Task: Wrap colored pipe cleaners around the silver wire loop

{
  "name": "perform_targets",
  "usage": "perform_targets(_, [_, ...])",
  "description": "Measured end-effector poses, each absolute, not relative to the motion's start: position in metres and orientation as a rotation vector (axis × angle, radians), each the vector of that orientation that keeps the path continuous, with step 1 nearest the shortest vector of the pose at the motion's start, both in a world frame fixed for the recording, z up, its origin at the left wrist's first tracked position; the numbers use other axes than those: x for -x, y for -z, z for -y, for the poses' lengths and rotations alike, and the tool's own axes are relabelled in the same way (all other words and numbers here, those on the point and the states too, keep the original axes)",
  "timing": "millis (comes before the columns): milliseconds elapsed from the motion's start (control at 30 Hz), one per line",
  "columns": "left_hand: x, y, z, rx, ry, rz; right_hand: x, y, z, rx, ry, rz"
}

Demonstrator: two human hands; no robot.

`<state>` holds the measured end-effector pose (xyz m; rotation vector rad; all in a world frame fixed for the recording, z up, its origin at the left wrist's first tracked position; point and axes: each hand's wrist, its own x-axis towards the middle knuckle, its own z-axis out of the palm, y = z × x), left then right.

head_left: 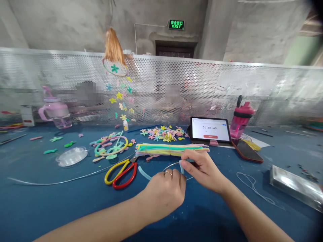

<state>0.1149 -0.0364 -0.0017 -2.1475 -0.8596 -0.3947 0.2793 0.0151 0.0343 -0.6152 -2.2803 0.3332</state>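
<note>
My left hand (165, 190) is closed in a fist around a light blue pipe cleaner (144, 172), one end of which sticks out to its left. My right hand (203, 167) pinches the same fuzzy stem between thumb and forefinger, where it rises beside the left knuckles. A thin wire loop (172, 165) curves between both hands, partly hidden by them. Just behind lies a tied bundle of pastel pipe cleaners (161, 149). Scissors (121, 173) with one yellow and one red handle rest to the left of my left hand.
Fuzzy flowers (165, 133) are piled behind the bundle, and a decorated ring (111, 148) lies left of it. A tablet timer (210, 129), phone (247, 151) and pink bottle (241, 119) stand or lie to the right. A hanging flower mobile (116, 69) dangles before the perforated divider (202, 80).
</note>
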Motion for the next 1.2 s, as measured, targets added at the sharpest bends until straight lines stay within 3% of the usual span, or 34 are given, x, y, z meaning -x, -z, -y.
perform_targets(167, [-0.118,0.009,0.041,2.084,0.381,0.914,-0.279,-0.031,-0.017,0.633,-0.26,2.247])
perform_targets(300, [-0.108,-0.006,0.048,2.164,0.59,0.767,-0.279,-0.032,-0.018,0.616,-0.275,2.241])
perform_targets(433, [-0.085,-0.034,0.033,2.401,1.126,0.818,-0.279,-0.032,-0.018,0.607,-0.305,2.266])
perform_targets(567, [-0.071,-0.039,-0.003,2.898,1.812,1.665,-0.28,-0.034,-0.015,0.59,-0.305,2.269])
perform_targets(633, [-0.072,-0.03,-0.015,3.525,1.743,1.658,-0.28,-0.035,-0.013,0.547,-0.325,2.272])
perform_targets(700, [-0.078,-0.019,-0.022,4.036,1.389,1.402,-0.28,-0.035,-0.012,0.502,-0.366,2.281])
perform_targets(767, [-0.083,-0.011,-0.024,4.14,1.261,1.302,-0.279,-0.035,-0.011,0.484,-0.385,2.288])
perform_targets(933, [-0.079,-0.018,-0.03,3.646,1.91,1.534,-0.278,-0.033,-0.014,0.57,-0.299,2.27])
perform_targets(1000, [-0.073,-0.032,-0.026,3.461,1.994,1.575,-0.279,-0.032,-0.016,0.643,-0.273,2.265])
perform_targets(1200, [-0.074,-0.064,0.022,2.913,1.308,1.263,-0.28,-0.033,-0.016,0.736,-0.303,2.286])
